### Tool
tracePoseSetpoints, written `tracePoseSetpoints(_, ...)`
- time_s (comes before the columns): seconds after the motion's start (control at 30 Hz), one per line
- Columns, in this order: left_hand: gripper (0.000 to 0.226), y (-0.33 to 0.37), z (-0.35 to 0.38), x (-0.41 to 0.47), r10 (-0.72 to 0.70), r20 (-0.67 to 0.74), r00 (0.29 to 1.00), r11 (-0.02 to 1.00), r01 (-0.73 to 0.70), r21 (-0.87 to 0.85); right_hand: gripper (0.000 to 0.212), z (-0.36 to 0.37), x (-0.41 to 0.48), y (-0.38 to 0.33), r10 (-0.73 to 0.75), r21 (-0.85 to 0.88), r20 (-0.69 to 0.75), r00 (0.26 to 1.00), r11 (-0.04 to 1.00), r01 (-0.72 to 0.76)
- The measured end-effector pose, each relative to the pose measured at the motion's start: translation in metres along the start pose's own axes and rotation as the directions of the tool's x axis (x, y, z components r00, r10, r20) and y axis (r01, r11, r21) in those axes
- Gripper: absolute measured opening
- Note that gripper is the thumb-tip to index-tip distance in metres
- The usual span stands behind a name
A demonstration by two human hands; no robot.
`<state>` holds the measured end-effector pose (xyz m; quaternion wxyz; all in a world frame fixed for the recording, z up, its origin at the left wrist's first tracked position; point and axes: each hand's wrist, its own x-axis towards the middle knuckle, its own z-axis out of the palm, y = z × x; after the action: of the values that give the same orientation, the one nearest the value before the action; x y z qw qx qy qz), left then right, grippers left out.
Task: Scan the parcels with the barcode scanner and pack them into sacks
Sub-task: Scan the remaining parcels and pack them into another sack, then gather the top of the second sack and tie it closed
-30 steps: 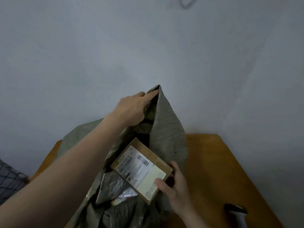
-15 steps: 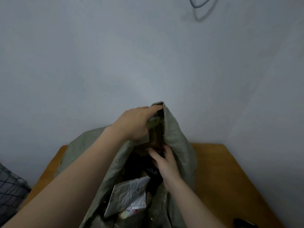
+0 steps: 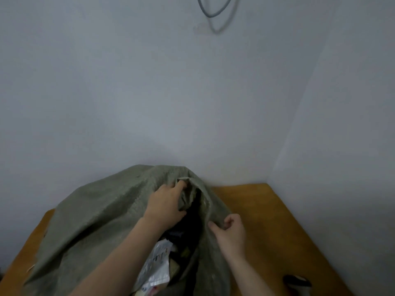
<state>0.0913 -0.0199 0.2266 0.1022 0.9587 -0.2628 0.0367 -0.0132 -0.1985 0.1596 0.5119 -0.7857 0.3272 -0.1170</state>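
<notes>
A grey-green woven sack [image 3: 96, 221] lies slumped on the wooden table [image 3: 267, 221], its mouth open toward me. My left hand [image 3: 165, 205] grips the far left edge of the sack's mouth. My right hand [image 3: 229, 229] pinches the right edge of the mouth. Inside the opening a white plastic mailer parcel [image 3: 157, 268] shows among darker parcels. The cardboard parcel is out of sight inside the sack. The dark top of the barcode scanner [image 3: 296, 283] stands on the table at the lower right.
The table sits in a corner between two pale walls. A grey cable [image 3: 211, 13] hangs in a loop on the back wall, high up. The sack covers the table's left half.
The cardboard parcel went from my right hand into the sack. That hand then came out and took the right edge of the mouth. The sack's top has sunk lower with my left hand.
</notes>
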Motion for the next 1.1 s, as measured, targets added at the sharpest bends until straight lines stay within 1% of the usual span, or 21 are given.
tracePoseSetpoints(0.03,0.062,0.005,0.003,0.001,-0.011,-0.019,1.000,1.000,0.012,0.021,0.053,-0.006,0.006,0.009,0.036,-0.025,0.013,0.999,0.999,-0.035)
tracePoseSetpoints(0.1,0.055,0.014,0.007,0.002,-0.035,-0.066,0.997,0.998,0.038,0.046,0.082,-0.014,0.018,0.030,0.127,-0.059,0.140,0.982,0.991,-0.120)
tracePoseSetpoints(0.2,0.052,0.024,0.012,0.000,-0.055,-0.106,0.993,0.995,0.064,0.082,0.130,-0.016,0.026,0.055,0.247,-0.065,0.382,0.890,0.968,-0.241)
tracePoseSetpoints(0.23,0.051,0.026,0.014,-0.001,-0.062,-0.102,0.993,0.993,0.072,0.095,0.140,-0.013,0.028,0.064,0.277,-0.057,0.430,0.859,0.958,-0.280)
tracePoseSetpoints(0.27,0.049,0.027,0.016,-0.002,-0.069,-0.111,0.991,0.992,0.080,0.099,0.143,-0.011,0.030,0.072,0.299,-0.061,0.467,0.832,0.950,-0.307)
tracePoseSetpoints(0.33,0.047,0.027,0.021,-0.005,-0.063,-0.125,0.990,0.993,0.075,0.088,0.137,-0.006,0.029,0.089,0.324,-0.093,0.507,0.799,0.942,-0.323)
tracePoseSetpoints(0.43,0.047,0.027,0.027,-0.008,-0.053,-0.074,0.996,0.991,0.061,0.117,0.102,-0.004,0.031,0.112,0.381,-0.120,0.499,0.778,0.920,-0.373)
tracePoseSetpoints(0.47,0.048,0.028,0.026,-0.009,-0.059,-0.046,0.997,0.991,0.064,0.118,0.095,-0.005,0.032,0.118,0.404,-0.122,0.497,0.768,0.909,-0.399)
tracePoseSetpoints(0.53,0.053,0.032,0.023,-0.015,-0.074,0.020,0.997,0.994,0.073,0.082,0.092,-0.004,0.037,0.132,0.453,-0.131,0.479,0.752,0.884,-0.449)
tracePoseSetpoints(0.67,0.037,0.038,0.027,-0.028,-0.013,0.057,0.998,1.000,0.014,-0.011,0.088,-0.001,0.034,0.154,0.526,-0.102,0.471,0.708,0.830,-0.548)
tracePoseSetpoints(0.7,0.037,0.039,0.027,-0.030,-0.001,0.061,0.998,1.000,0.002,-0.023,0.088,-0.001,0.032,0.158,0.540,-0.092,0.465,0.702,0.818,-0.568)
tracePoseSetpoints(0.73,0.041,0.040,0.026,-0.032,0.001,0.083,0.997,1.000,0.001,-0.026,0.088,-0.001,0.030,0.161,0.557,-0.074,0.457,0.693,0.801,-0.594)
tracePoseSetpoints(0.8,0.051,0.042,0.021,-0.033,0.011,0.167,0.986,0.999,-0.005,-0.036,0.092,-0.005,0.025,0.164,0.604,-0.028,0.466,0.647,0.741,-0.671)
tracePoseSetpoints(0.87,0.056,0.047,0.017,-0.037,0.031,0.210,0.977,0.995,-0.010,-0.100,0.089,-0.009,0.019,0.167,0.631,-0.022,0.470,0.617,0.707,-0.707)
tracePoseSetpoints(0.9,0.057,0.049,0.016,-0.039,0.030,0.213,0.977,0.991,-0.002,-0.131,0.080,-0.012,0.014,0.168,0.624,-0.035,0.466,0.627,0.721,-0.692)
tracePoseSetpoints(0.93,0.056,0.050,0.015,-0.041,0.024,0.211,0.977,0.988,0.008,-0.152,0.063,-0.015,0.009,0.167,0.605,-0.035,0.452,0.655,0.746,-0.665)
tracePoseSetpoints(0.97,0.053,0.050,0.016,-0.042,0.021,0.210,0.977,0.987,0.013,-0.158,0.044,-0.017,0.004,0.163,0.577,-0.024,0.430,0.694,0.776,-0.630)
tracePoseSetpoints(1.0,0.046,0.048,0.018,-0.044,0.016,0.199,0.980,0.989,0.013,-0.145,0.030,-0.018,0.000,0.158,0.542,-0.004,0.413,0.732,0.804,-0.594)
tracePoseSetpoints(1.03,0.042,0.045,0.020,-0.045,0.013,0.189,0.982,0.993,0.010,-0.121,0.024,-0.018,-0.004,0.150,0.497,0.039,0.419,0.760,0.826,-0.562)
tracePoseSetpoints(1.07,0.050,0.044,0.021,-0.047,-0.006,0.190,0.982,0.994,0.026,-0.104,0.023,-0.018,-0.008,0.136,0.446,0.119,0.441,0.779,0.831,-0.543)
tracePoseSetpoints(1.1,0.067,0.045,0.020,-0.049,-0.027,0.195,0.980,0.994,0.047,-0.098,0.021,-0.019,-0.011,0.120,0.385,0.237,0.478,0.790,0.809,-0.537)
